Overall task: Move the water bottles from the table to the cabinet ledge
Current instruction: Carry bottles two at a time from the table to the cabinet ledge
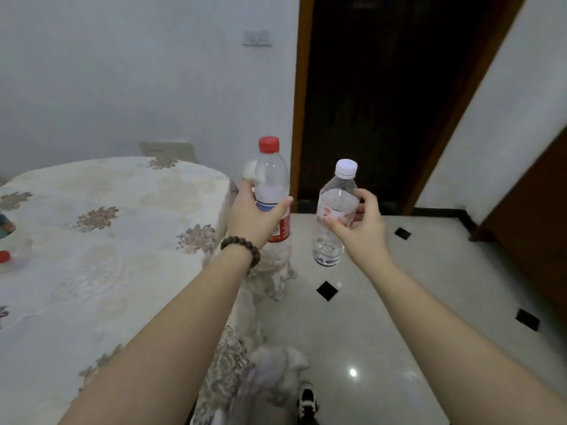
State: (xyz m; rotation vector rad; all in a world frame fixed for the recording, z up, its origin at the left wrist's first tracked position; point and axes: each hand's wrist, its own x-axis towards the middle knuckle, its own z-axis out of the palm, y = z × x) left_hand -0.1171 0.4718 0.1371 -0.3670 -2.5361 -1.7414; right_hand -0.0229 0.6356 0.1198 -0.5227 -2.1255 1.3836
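My left hand, with a dark bead bracelet at the wrist, grips a clear bottle with a red cap and a red label, held upright in the air past the table's right edge. My right hand holds a smaller clear bottle with a white cap, also upright, over the floor. Another clear bottle with a red cap lies on its side at the left edge of the table. The cabinet ledge is not in view.
The round table wears a cream floral cloth that hangs to the floor. A dark open doorway with a brown frame lies straight ahead. Glossy pale floor tiles spread to the right, with brown wooden furniture at the far right. My shoe shows below.
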